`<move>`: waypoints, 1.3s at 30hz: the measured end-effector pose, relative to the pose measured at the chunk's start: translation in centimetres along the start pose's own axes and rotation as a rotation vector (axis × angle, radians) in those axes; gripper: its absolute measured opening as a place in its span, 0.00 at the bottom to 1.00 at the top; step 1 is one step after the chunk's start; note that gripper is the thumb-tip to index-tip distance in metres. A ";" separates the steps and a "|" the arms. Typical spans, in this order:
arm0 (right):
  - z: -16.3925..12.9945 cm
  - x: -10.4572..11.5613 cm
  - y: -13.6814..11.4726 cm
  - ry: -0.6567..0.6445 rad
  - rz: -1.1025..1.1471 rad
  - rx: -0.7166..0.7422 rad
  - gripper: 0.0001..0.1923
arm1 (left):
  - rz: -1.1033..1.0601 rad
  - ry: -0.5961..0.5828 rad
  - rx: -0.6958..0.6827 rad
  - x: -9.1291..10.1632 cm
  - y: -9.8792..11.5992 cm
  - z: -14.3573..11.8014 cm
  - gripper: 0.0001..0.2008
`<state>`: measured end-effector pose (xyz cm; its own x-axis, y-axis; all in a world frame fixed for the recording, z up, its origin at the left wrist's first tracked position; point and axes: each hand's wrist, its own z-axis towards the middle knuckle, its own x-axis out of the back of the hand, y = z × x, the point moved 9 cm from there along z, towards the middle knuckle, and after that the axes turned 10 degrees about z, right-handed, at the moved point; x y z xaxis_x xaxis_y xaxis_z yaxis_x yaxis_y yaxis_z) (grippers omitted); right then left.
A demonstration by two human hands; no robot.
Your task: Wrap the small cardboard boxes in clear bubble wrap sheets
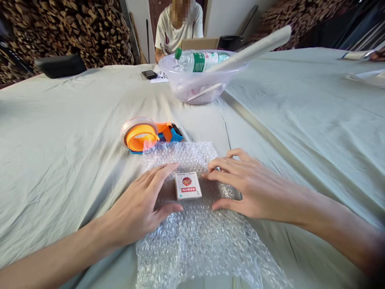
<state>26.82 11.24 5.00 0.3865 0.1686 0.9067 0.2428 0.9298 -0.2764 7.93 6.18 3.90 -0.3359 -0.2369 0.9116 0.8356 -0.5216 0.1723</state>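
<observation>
A small white box [187,185] with a red round label lies on a sheet of bubble wrap [192,237] spread over the pale green tablecloth. My left hand [141,206] rests flat on the wrap just left of the box, fingers apart, thumb near its lower corner. On the box's other side my right hand [243,184] lies flat, fingertips close to its upper right edge. Neither hand grips anything. An orange and blue tape dispenser [148,135] sits just beyond the wrap's far left corner.
A clear plastic bowl [195,86] at the back holds a green-capped water bottle [200,60] and a white roll [255,48]. A black phone [149,74] and papers lie beside it. A person in a light shirt [179,30] sits across the table. A black chair back [60,65] stands far left.
</observation>
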 end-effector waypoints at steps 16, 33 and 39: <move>-1.2 2.9 4.8 0.226 -0.133 -0.281 0.25 | 0.117 0.078 0.318 1.6 -5.5 -1.1 0.25; -0.4 0.2 3.9 0.168 0.671 -0.559 0.18 | -0.653 0.053 0.354 1.0 -4.1 -0.7 0.23; -0.7 -0.1 4.4 0.125 0.436 -0.567 0.28 | -0.585 0.130 0.380 2.1 -3.8 -1.3 0.18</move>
<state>28.50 15.07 3.43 0.6439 0.4152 0.6426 0.4546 0.4679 -0.7579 3.46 6.63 4.66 -0.8055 -0.1130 0.5818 0.5879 -0.2769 0.7601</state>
